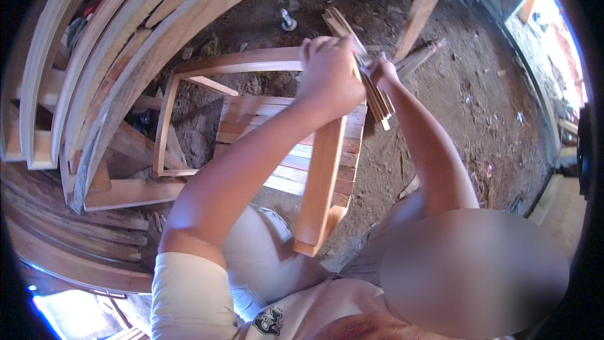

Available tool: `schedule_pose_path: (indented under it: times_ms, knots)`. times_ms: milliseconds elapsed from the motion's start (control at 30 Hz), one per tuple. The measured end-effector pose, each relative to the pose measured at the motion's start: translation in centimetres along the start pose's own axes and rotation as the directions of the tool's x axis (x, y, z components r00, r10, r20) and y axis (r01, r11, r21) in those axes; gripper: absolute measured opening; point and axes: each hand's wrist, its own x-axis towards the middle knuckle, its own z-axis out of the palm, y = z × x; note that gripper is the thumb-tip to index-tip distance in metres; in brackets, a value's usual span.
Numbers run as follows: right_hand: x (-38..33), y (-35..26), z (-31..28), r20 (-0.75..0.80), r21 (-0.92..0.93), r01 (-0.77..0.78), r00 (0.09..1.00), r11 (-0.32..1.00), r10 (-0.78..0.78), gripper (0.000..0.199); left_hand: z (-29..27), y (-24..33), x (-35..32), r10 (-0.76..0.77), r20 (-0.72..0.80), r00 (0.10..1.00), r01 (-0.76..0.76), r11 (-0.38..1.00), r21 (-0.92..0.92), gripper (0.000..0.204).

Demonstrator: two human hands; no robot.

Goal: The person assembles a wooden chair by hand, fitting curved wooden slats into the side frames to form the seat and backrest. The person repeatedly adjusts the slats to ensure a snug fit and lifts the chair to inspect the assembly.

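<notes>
My left hand (330, 72) is closed over the top right corner of a light wooden frame (239, 62). The frame's right rail (321, 176) runs down toward my lap. Right beside it, my right hand (385, 70) grips a bundle of thin wooden slats (379, 104) held against that same corner. The slats stick out above the hands and below them. A thin grey piece shows between the two hands, but I cannot tell what it is.
A stack of flat boards (286, 164) lies on the dirt floor (465, 107) under the frame. Long planks (113, 56) lean at the left. Another plank (425, 0) rises at the upper right. A small metal object (288, 23) lies on the far floor.
</notes>
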Motion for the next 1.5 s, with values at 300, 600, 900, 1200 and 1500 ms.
schedule_pose_path:
  times_ms: [300, 600, 900, 1200, 1500]
  knots:
    - [-6.2, -1.8, -12.4, 0.657, 0.725, -0.432, 0.668, 0.536, -0.35, 0.068, 3.0, -4.3, 5.7, -0.247, 0.008, 0.969, 0.247, 0.968, -0.046, 0.047]
    - [-18.3, -8.0, -19.0, 0.279, 0.836, -0.071, 0.909, 0.545, -0.309, 0.049, 4.6, -11.2, 13.8, -0.4, -0.226, 0.888, 0.445, 0.871, 0.206, 0.034]
    - [-8.8, -10.4, -14.1, 0.23, 0.855, 0.045, 0.86, 0.516, -0.456, 0.053, 0.9, -20.0, 6.8, -0.059, -0.359, 0.932, 0.18, 0.933, 0.312, 0.07]
    - [-3.6, -5.5, -12.0, 0.377, 0.896, -0.221, 0.836, 0.385, -0.399, 0.034, -3.5, -20.0, -10.2, -0.368, 0.204, 0.907, 0.325, 0.921, 0.215, 0.057]
    - [-6.6, 0.8, 2.1, 0.279, -0.206, 0.109, 0.959, 0.972, -0.048, 0.109, 1.0, -19.9, -17.2, -0.281, 0.415, 0.866, 0.217, 0.956, 0.196, 0.033]
